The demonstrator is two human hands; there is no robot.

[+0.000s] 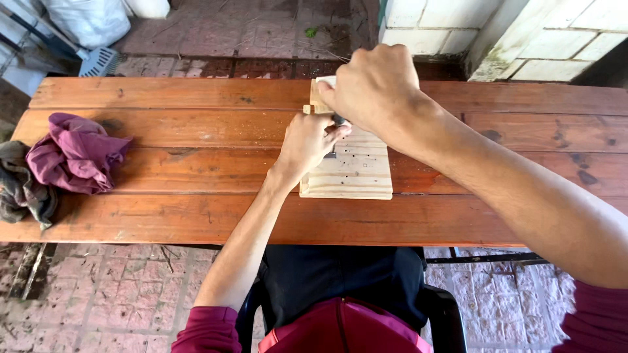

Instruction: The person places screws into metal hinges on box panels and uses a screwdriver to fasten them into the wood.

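Pale wood block (356, 171) with small drilled holes lies flat mid-bench on red-brown plank table (196, 176); left hand (306, 142) closed in fist on block's upper left, gripping small dark tool (337, 120), mostly hidden; right hand (374, 86) curled shut above, fingers at block's far edge, what it holds cannot tell; crumpled purple cloth (75, 153) at table's left end, well apart.

A pale, light-grained wooden board (356, 171) dotted with small dark holes lies on the reddish-brown plank table (183, 170), a crumpled magenta cloth (77, 153) beside a grey-brown rag (19, 186) at the left, whitewashed blocks (432, 23) far right.
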